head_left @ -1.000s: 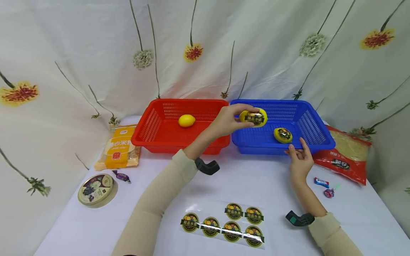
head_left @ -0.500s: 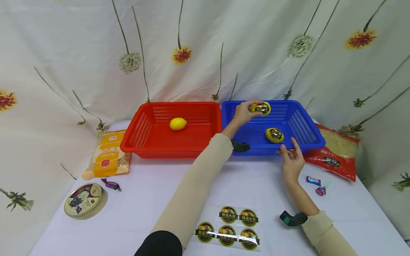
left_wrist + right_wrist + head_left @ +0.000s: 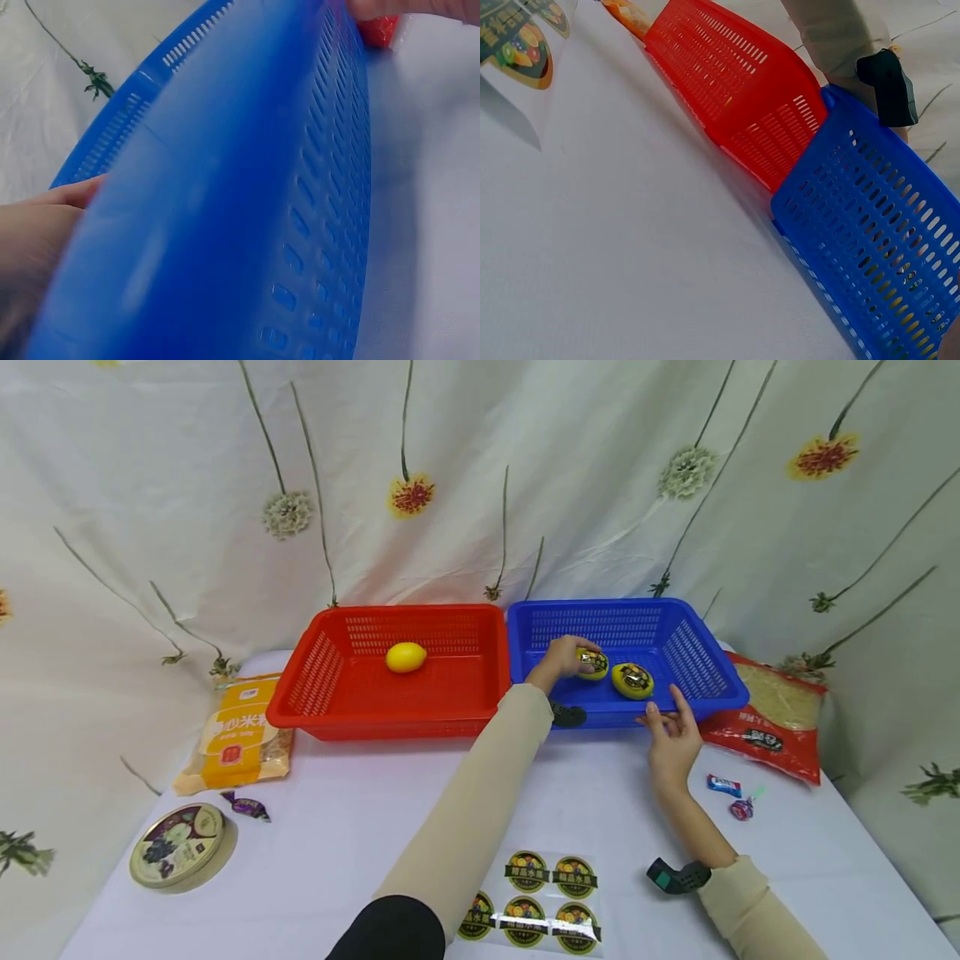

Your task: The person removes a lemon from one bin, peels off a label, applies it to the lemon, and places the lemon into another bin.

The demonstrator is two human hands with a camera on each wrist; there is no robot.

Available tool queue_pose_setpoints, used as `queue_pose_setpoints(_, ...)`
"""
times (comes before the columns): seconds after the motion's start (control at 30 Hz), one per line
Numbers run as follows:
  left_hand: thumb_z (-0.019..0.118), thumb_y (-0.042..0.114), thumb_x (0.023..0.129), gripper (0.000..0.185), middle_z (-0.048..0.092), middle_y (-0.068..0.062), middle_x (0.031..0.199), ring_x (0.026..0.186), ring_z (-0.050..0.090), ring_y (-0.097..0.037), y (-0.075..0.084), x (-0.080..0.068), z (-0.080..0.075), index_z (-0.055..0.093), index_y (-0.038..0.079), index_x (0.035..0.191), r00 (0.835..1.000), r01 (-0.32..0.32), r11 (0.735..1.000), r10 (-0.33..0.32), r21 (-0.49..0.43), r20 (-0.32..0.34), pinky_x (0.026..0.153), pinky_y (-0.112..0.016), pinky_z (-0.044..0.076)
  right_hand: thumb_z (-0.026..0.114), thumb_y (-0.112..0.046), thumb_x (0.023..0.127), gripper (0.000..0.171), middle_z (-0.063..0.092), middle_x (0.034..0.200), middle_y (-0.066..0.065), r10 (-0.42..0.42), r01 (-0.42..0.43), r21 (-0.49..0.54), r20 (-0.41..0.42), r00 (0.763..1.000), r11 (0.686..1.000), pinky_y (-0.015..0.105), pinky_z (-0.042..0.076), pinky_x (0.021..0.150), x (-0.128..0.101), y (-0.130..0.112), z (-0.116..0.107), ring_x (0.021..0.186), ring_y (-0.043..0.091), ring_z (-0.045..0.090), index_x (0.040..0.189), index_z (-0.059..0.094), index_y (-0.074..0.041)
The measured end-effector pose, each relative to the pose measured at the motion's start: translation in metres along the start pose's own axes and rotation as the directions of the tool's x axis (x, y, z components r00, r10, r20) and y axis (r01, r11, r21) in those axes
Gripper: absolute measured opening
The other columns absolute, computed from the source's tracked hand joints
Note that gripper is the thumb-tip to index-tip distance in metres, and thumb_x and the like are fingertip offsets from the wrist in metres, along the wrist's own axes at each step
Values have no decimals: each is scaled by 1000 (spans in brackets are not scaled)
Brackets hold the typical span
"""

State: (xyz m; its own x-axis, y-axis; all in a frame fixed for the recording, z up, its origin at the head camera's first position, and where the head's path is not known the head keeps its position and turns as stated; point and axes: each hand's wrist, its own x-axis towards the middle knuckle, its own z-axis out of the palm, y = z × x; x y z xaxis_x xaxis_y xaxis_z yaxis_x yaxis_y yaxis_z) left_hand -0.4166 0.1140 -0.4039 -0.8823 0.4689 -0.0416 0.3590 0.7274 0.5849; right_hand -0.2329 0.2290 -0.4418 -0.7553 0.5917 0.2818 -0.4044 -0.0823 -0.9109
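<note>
In the head view, my left hand (image 3: pixel 558 659) reaches down inside the blue basket (image 3: pixel 716 692) and pinches a yellow lemon (image 3: pixel 592 663) with a round dark label stuck on it. Right beside it lies a second labelled lemon (image 3: pixel 632 681). My right hand (image 3: pixel 672 747) holds the front rim of the same basket near its right end. From the left wrist, the basket wall (image 3: pixel 225 165) fills most of the view and hides the lemons. A plain lemon (image 3: pixel 406 657), with no label showing, lies in the red basket (image 3: pixel 390 727).
On the table lies a clear sheet of round stickers (image 3: pixel 527 921). To the left are a yellow food bag (image 3: pixel 238 735), a purple-wrapped candy (image 3: pixel 246 806) and a round tin (image 3: pixel 180 847). A red bag (image 3: pixel 772 718), a small blue packet (image 3: pixel 723 785) and a lollipop (image 3: pixel 742 808) are at right.
My left hand has carried the labelled lemon rightward over the blue basket and lowered it inside, beside the other labelled lemon. The right hand has stayed at the rim; the view has shifted slightly.
</note>
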Motion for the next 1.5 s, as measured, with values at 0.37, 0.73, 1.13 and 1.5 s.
queue_pose_setpoints(0.37, 71, 9, 81, 37, 53, -2, 131, 128, 37, -23, -17, -12, -8, 66, 21, 116, 998, 38, 997, -35, -64, 49, 102, -33, 34, 59, -1, 88, 45, 51, 85, 7, -20, 18, 36, 48, 999, 999, 21, 53, 71, -5, 1, 12, 76, 13, 57, 132, 48, -2)
queue_pose_setpoints(0.73, 62, 12, 89, 52, 42, -3, 140, 133, 29, -24, -20, -29, -30, 46, 24, 137, 990, -88, 985, 70, 151, 120, 108, -35, 25, 59, -4, 88, 46, 51, 88, 12, -8, 7, 24, 53, 999, 1000, 21, 53, 71, -8, -2, 16, 79, 16, 58, 132, 49, -5)
queue_pose_setpoints(1.13, 63, 14, 89, 43, 51, -4, 131, 120, 47, -20, -62, -174, -98, 53, 15, 131, 894, -358, 923, 295, -141, -337, 95, -32, 44, 65, -14, 86, 43, 54, 71, -3, -34, 29, -167, -24, 999, 986, 11, 43, 57, -4, 9, 9, 64, 9, 48, 128, 55, -10)
queue_pose_setpoints(1.5, 63, 19, 88, 38, 52, -7, 102, 95, 49, -19, -145, -296, -93, 53, 11, 123, 457, -141, 940, -216, -309, -863, 77, -25, 44, 60, 3, 86, 22, 49, 62, 5, -287, 311, -111, 190, 939, 944, 16, 34, 52, -24, -28, 47, 57, 7, 42, 107, 60, 9)
